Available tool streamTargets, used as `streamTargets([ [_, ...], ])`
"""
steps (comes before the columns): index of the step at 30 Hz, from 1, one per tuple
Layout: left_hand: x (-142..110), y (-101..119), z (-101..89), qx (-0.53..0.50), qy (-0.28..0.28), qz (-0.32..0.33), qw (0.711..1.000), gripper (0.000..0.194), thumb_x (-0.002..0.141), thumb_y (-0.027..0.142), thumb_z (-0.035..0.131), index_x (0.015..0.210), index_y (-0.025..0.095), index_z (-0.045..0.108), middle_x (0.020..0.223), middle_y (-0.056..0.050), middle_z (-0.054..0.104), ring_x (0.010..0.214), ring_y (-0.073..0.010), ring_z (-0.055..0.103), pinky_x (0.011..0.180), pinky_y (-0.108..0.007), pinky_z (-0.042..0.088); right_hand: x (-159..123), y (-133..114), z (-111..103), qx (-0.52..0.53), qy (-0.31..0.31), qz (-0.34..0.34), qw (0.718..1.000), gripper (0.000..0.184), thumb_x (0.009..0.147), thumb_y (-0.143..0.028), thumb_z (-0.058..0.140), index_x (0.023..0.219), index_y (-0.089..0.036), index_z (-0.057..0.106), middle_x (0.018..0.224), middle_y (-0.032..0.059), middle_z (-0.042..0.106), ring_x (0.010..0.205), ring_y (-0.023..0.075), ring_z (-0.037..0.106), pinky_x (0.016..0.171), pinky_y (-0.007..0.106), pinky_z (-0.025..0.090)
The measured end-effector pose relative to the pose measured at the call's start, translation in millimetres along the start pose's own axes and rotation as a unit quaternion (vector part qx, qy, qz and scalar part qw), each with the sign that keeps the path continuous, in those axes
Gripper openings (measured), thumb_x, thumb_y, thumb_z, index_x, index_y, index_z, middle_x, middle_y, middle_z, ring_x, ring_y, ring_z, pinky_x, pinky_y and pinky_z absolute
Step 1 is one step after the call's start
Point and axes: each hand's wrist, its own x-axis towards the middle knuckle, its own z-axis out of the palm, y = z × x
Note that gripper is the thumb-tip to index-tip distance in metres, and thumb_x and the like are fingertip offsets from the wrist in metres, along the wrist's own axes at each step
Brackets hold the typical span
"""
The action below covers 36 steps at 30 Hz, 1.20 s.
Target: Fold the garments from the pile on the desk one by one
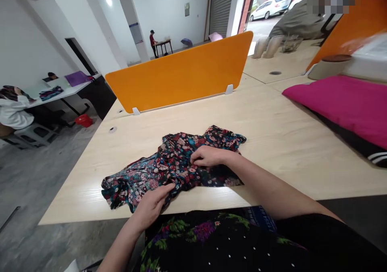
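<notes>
Curled and narrow, the right hand (pixel 208 156) has its fingertips drawn together on the middle of a floral garment (pixel 184 145), seemingly pinching a bit of its cloth. Nearer the body, the left hand (pixel 152 203) lies over the garment's near edge with its fingers reaching forward onto the fabric; whether it grips a fold, I cannot tell. Crumpled and stretched sideways, the garment rests on a pale wooden table (pixel 266 143), close to the near edge. Below the hands shows the wearer's black clothing (pixel 223 243) with purple flowers, green leaves and white dots. Beyond the garment, an orange divider (pixel 181 78) stands upright in two pale clips. To the right lies a magenta cloth (pixel 344 106) over something black with white stripes, and behind it sits a beige container (pixel 331 66) with a brown top. Farther back on that side, a person in grey leans by the tabletop, the head blurred out. Across the room at left, a person in white sits at another table, near a red bucket (pixel 84 120) on the floor. Outside the doorway, a white car (pixel 270 7) is parked.
</notes>
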Motion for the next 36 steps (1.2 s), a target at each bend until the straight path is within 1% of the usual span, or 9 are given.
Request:
streamTargets([
  [3, -2, 9, 2.9, -0.002, -0.042, 0.007, 0.999, 0.044, 0.094, 0.022, 0.034, 0.133, 0.031, 0.054, 0.132, 0.002, 0.060, 0.121, -0.0134, 0.055, 0.103, -0.025, 0.042, -5, -1, -3, 0.055, 0.030, 0.019, 0.998, 0.024, 0.087, -0.025, 0.053, 0.098, -0.021, 0.073, 0.075, 0.0004, 0.068, 0.065, 0.0138, 0.058, 0.066, 0.025, 0.044],
  [7, 1, 27, 4.7, 0.016, -0.077, 0.034, 0.996, 0.047, 0.093, 0.018, 0.034, 0.133, 0.034, 0.053, 0.127, 0.003, 0.063, 0.114, -0.0133, 0.060, 0.096, -0.024, 0.046, 9, -18, 18, 0.045, 0.116, -0.045, 0.991, 0.061, 0.083, -0.021, 0.059, 0.142, -0.026, 0.044, 0.125, 0.0070, 0.059, 0.096, 0.0174, 0.060, 0.082, 0.029, 0.046],
  [11, 0, 32, 4.9, 0.028, -0.084, 0.035, 0.995, 0.045, 0.094, 0.022, 0.033, 0.132, 0.035, 0.054, 0.123, 0.001, 0.066, 0.109, -0.0150, 0.062, 0.091, -0.026, 0.048, 28, -30, 39, -0.016, 0.130, -0.063, 0.989, 0.036, 0.085, -0.016, 0.052, 0.119, -0.023, 0.063, 0.119, 0.0085, 0.061, 0.104, 0.0201, 0.059, 0.083, 0.031, 0.048],
  [14, -6, 16, -5.4, 0.063, -0.008, -0.006, 0.998, 0.046, 0.091, 0.026, 0.040, 0.135, 0.032, 0.051, 0.127, -0.002, 0.063, 0.113, -0.0178, 0.060, 0.094, -0.030, 0.048, 28, -22, 31, 0.026, 0.292, -0.021, 0.956, 0.023, 0.088, -0.017, 0.046, 0.097, -0.021, 0.067, 0.095, 0.0067, 0.066, 0.091, 0.0190, 0.061, 0.082, 0.031, 0.048],
  [18, -17, -12, -35.8, 0.178, 0.215, -0.089, 0.956, 0.042, 0.079, 0.018, 0.045, 0.117, 0.024, 0.060, 0.115, -0.006, 0.066, 0.105, -0.0217, 0.062, 0.086, -0.031, 0.049, 11, -9, 3, 0.071, 0.498, 0.044, 0.863, 0.016, 0.086, -0.023, 0.049, 0.090, -0.022, 0.064, 0.088, 0.0059, 0.065, 0.087, 0.0206, 0.061, 0.082, 0.034, 0.048],
  [21, -24, -16, -56.3, 0.282, 0.313, -0.144, 0.896, 0.028, 0.082, 0.022, 0.044, 0.104, 0.022, 0.062, 0.103, -0.006, 0.066, 0.089, -0.0217, 0.064, 0.071, -0.030, 0.047, -2, -8, -8, 0.069, 0.525, 0.062, 0.846, 0.014, 0.085, -0.027, 0.050, 0.086, -0.022, 0.063, 0.089, 0.0072, 0.064, 0.088, 0.0221, 0.061, 0.081, 0.035, 0.049],
  [27, -38, -8, -63.5, 0.406, 0.338, -0.158, 0.834, 0.028, 0.089, 0.025, 0.038, 0.105, 0.021, 0.060, 0.100, -0.007, 0.066, 0.077, -0.0214, 0.061, 0.061, -0.030, 0.039, -29, -25, -4, 0.180, 0.490, 0.046, 0.852, 0.016, 0.086, -0.032, 0.054, 0.095, -0.024, 0.064, 0.077, 0.0021, 0.065, 0.068, 0.0187, 0.063, 0.066, 0.033, 0.053],
  [32, -29, -6, -83.1, 0.214, 0.353, -0.182, 0.892, 0.023, 0.084, 0.030, 0.041, 0.094, 0.026, 0.061, 0.073, 0.002, 0.064, 0.060, -0.0159, 0.055, 0.053, -0.025, 0.036, -49, -44, -17, 0.219, 0.522, 0.005, 0.824, 0.015, 0.086, -0.035, 0.058, 0.095, -0.027, 0.066, 0.095, 0.0028, 0.069, 0.088, 0.0202, 0.066, 0.081, 0.036, 0.056],
  [36, 31, 3, -140.5, 0.135, 0.394, -0.187, 0.890, 0.019, 0.082, 0.030, 0.044, 0.077, 0.021, 0.060, 0.054, 0.004, 0.052, 0.056, -0.0140, 0.051, 0.054, -0.023, 0.038, -21, -30, -68, 0.162, 0.570, -0.027, 0.805, 0.014, 0.087, -0.031, 0.056, 0.095, -0.024, 0.065, 0.096, 0.0026, 0.067, 0.093, 0.0196, 0.064, 0.088, 0.038, 0.053],
])
